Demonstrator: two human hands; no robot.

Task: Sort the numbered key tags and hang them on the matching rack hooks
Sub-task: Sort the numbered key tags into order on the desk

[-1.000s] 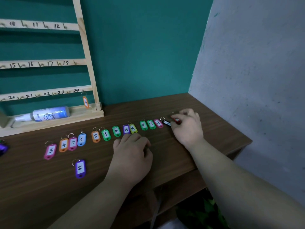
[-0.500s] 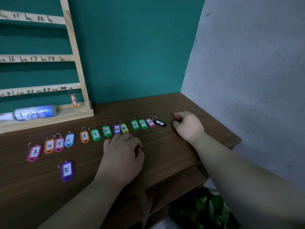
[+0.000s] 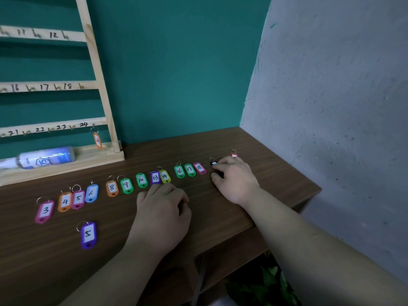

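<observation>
Desk [image 3: 254, 146] of dark wood grain filled a corner, with a teal wall [image 3: 176, 62] behind it and a rough grey wall [image 3: 331, 85] on the right. A pale wooden rack [image 3: 97, 69] stood at the back left against the teal wall. Its slats were marked 11 and 12, then 16 to 18, then 21 to 24. An orange tag [image 3: 97, 140] hung from the hook by 24, and a bottle [image 3: 46, 159] lay on its side on the rack's base.

Tags lay on the desk in a slanting row, from tag 3 [image 3: 45, 210] at the left up to tag 18 [image 3: 199, 167]. A black tag [image 3: 213, 162] and a red tag [image 3: 234, 154] lay further right. A purple 5 [image 3: 88, 234] lay alone, nearer the front edge.

The left hand [image 3: 163, 208] rested knuckles-up on the desk, its fingers loosely curled and holding nothing, with the fingertips just below tag 13 [image 3: 155, 177]. The right hand [image 3: 236, 180] lay over the black tag, pinching it between bent forefinger and thumb against the wood. The red tag showed only past the fingertips.

Green leaves [image 3: 265, 283] showed below the desk's front edge.
</observation>
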